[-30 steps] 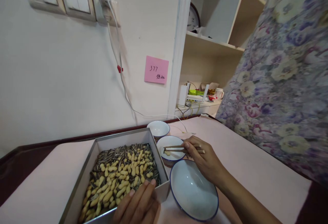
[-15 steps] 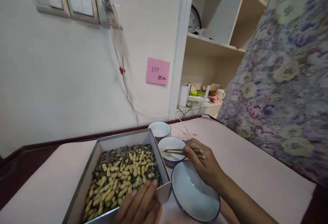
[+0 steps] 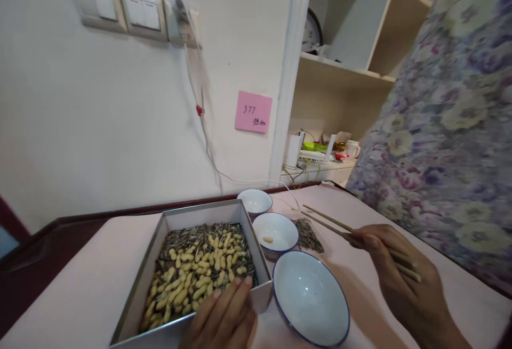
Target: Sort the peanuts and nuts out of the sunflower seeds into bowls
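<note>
My right hand (image 3: 404, 274) holds a pair of wooden chopsticks (image 3: 330, 222) over the right of the table. Their tips are slightly apart, with nothing between them. My left hand (image 3: 228, 311) lies over the near rim of a grey box (image 3: 250, 248), its fingers hooked inside and its thumb hidden. Striped sunflower seeds (image 3: 180, 238) fill the box, and many unshelled peanuts (image 3: 188, 285) lie on top. Right of the box, one peanut (image 3: 268, 240) lies in the middle bowl (image 3: 280, 226). A larger blue-rimmed bowl (image 3: 312, 295) stands nearer me.
Behind the middle bowl stands another small bowl (image 3: 256, 200). A patch of sunflower seeds (image 3: 309, 235) lies on the pink tablecloth (image 3: 368, 221) beside the bowls. A white cable (image 3: 248, 181) runs down the wall onto the table. A floral curtain (image 3: 436, 125) hangs at the right.
My right hand has moved right, away from the middle bowl, with the chopsticks. The peanut stays in that bowl, let go by the chopsticks. My left hand keeps its place on the box.
</note>
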The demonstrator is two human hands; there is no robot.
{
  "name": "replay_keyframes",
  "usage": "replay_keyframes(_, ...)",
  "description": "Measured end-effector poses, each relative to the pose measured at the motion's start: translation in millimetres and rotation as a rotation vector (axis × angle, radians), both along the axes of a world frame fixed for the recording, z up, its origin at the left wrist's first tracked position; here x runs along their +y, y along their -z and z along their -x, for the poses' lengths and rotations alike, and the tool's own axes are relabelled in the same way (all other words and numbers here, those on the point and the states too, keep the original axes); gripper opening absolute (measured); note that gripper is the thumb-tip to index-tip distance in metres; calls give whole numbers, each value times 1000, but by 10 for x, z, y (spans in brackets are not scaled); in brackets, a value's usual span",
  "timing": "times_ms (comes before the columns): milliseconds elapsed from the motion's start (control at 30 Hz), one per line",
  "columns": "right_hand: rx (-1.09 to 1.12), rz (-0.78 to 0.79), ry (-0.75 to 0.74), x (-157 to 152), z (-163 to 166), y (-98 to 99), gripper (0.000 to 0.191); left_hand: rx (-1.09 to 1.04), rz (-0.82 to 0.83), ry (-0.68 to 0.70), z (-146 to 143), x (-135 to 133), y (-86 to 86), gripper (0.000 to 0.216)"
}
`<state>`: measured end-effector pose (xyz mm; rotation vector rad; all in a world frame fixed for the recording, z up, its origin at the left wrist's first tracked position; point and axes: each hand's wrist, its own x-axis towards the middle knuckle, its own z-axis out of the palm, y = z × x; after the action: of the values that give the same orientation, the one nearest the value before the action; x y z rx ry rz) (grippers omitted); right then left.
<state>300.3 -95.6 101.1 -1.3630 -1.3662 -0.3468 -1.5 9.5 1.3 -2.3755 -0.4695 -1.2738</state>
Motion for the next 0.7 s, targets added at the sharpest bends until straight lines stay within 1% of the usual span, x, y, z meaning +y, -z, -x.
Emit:
replay_keyframes(133,65,-21,-16,20,220,-59,22,44,-100,-15,-6,12,-26,29)
replay_keyframes(200,71,7,-90,106,390,-94,22,48,-129,-33,-5,19,-11,25)
replay_keyframes(233,57,35,-152,172,488,-107,22,46,-141,-39,-5,20,3,23)
replay_keyframes(333,34,96,-381,445,832,-124,19,48,-160,-45,-5,15,47,15)
replay_keyframes(367,59,108,-456,550,959,-126,19,50,-163,-47,-5,12,57,12)
replay_keyframes(467,180,250,-646,864,1324,-130,25,39,-182,-57,0,9,69,7)
replay_keyframes(567,205,372,-728,1146,1579,-115,36,57,-206,-60,5,19,74,7)
replay_keyframes(700,217,467,-757,1417,1722,-53,44,20,-254,-102,-16,44,116,8)
